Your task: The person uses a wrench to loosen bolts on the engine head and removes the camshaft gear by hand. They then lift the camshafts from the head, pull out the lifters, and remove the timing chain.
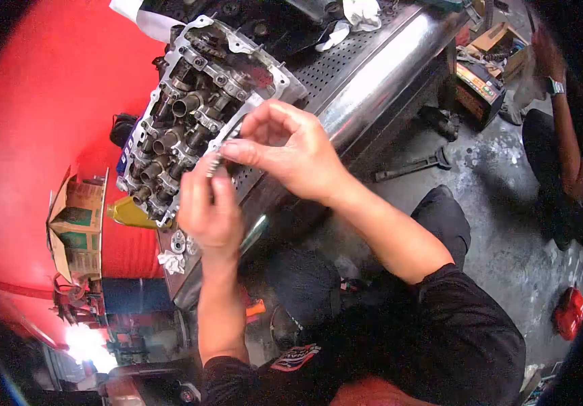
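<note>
My left hand (210,206) is closed, its fingertips pinching a small ribbed metal piece that looks like a threaded bolt (213,164). At the bolt's upper end, the thumb and fingertips of my right hand (295,152) press together around it. The fingers hide most of the bolt. Just beyond both hands lies an engine cylinder head (173,125), its camshafts and round tubes exposed. It rests at a slant on a metal bench with a perforated top (325,74).
White rags (361,13) lie on the bench's far end. A yellow bottle (131,212) and an opened cardboard box (78,233) stand at left. On the floor at right are a long metal part (413,166), a parts box (477,84) and another person's arm (565,135).
</note>
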Demonstrator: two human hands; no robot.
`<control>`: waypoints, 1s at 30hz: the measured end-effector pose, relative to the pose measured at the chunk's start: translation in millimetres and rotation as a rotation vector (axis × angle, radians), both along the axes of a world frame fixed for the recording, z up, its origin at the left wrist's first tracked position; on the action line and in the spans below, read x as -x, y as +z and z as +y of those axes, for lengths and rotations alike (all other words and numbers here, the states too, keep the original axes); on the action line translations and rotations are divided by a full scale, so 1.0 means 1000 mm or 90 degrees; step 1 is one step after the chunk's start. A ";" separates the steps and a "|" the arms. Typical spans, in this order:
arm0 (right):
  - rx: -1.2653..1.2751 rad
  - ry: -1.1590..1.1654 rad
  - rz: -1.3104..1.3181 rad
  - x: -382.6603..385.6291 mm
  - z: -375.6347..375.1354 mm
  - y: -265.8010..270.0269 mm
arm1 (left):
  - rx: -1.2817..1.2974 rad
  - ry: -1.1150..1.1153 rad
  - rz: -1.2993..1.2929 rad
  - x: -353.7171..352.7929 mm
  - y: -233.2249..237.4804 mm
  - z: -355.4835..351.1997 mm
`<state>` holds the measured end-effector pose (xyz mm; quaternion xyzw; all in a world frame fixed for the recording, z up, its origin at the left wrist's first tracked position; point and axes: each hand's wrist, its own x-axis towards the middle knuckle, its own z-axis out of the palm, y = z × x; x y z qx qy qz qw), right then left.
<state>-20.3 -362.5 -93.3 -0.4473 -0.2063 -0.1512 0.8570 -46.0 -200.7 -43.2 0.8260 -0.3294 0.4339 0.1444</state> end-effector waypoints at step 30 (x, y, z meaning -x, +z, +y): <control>0.239 -0.746 -0.210 -0.080 -0.017 -0.025 | 0.206 0.080 0.351 -0.028 0.079 -0.028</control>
